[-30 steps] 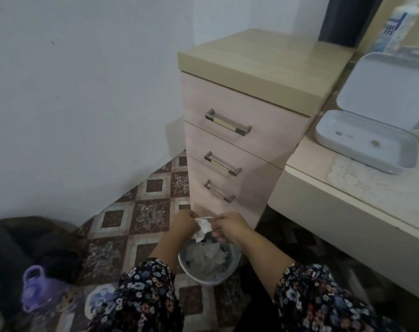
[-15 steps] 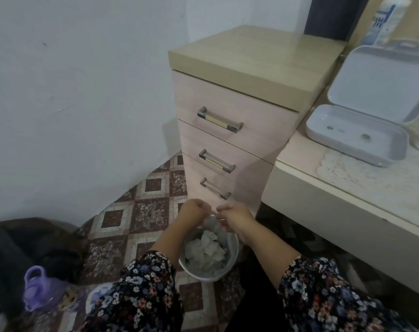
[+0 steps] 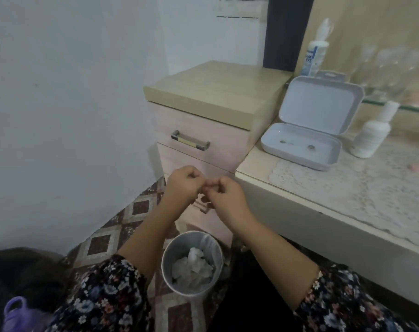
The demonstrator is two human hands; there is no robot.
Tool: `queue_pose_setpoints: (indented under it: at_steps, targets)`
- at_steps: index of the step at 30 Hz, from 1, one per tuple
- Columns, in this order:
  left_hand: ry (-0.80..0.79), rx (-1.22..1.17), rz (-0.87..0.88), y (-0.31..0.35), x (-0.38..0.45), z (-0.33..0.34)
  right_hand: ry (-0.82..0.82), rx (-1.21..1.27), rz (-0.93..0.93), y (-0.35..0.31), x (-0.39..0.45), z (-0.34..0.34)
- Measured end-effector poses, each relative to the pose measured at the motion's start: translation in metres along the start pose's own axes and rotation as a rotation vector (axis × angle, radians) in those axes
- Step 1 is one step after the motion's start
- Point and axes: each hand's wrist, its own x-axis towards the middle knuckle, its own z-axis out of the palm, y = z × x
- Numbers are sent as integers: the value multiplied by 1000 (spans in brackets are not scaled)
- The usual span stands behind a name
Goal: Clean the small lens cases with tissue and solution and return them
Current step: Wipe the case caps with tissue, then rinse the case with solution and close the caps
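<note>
Lying below the fingers, crumpled tissue [image 3: 191, 271] filled a small grey waste bin [image 3: 166, 264]. Above it the left hand [image 3: 183, 186] and right hand [image 3: 224, 197] met fingertip to fingertip, both curled; whether they pinched anything could not be told. Beyond the right fingers, an open grey storage case [image 3: 301, 147] sat on the dressing table [image 3: 256, 168], solution bottle [image 3: 312, 58] behind.

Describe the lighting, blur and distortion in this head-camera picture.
Head view: soft, dim indoor light with no hard glare; wide-angle bending shows along the dresser top; the glass items at upper right are smeared; the left hand and right hand look slightly soft.
</note>
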Motion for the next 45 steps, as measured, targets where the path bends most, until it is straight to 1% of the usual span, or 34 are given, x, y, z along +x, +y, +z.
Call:
queue_pose_setpoints:
  at_steps: [3, 7, 12, 17, 21, 24, 29, 31, 36, 40, 42, 45]
  targets:
    - [5, -55, 44, 35, -7, 10, 67, 5, -103, -25, -13, -20]
    - [-49, -156, 117, 76, -20, 35, 168, -28, -189, -44, -26, -56]
    - [-154, -238, 195, 118, -31, 79, 298, 18, -216, -57, -39, -110]
    - [-240, -247, 252, 148, -33, 134, 454, 36, -235, -56, -45, -165]
    - [-302, -265, 280, 166, -36, 177, 542, 56, -238, -52, -49, -208]
    - [-292, -223, 341, 176, -33, 207, 593, 34, -247, -50, -53, -242]
    - [-164, -173, 380, 190, -20, 251, 692, -29, -251, -50, -47, -290]
    - [-160, -157, 385, 194, -12, 267, 715, -54, -241, -51, -40, -303]
    - [-254, -133, 339, 194, 6, 298, 730, -167, -240, -61, -14, -327]
    - [-235, -161, 334, 187, 12, 310, 664, -266, -289, -75, 4, -330]
    - [-255, -196, 333, 183, 13, 312, 635, -286, -289, -80, 12, -328]
    - [-298, -157, 372, 182, 12, 309, 627, -338, -283, -86, 22, -328]
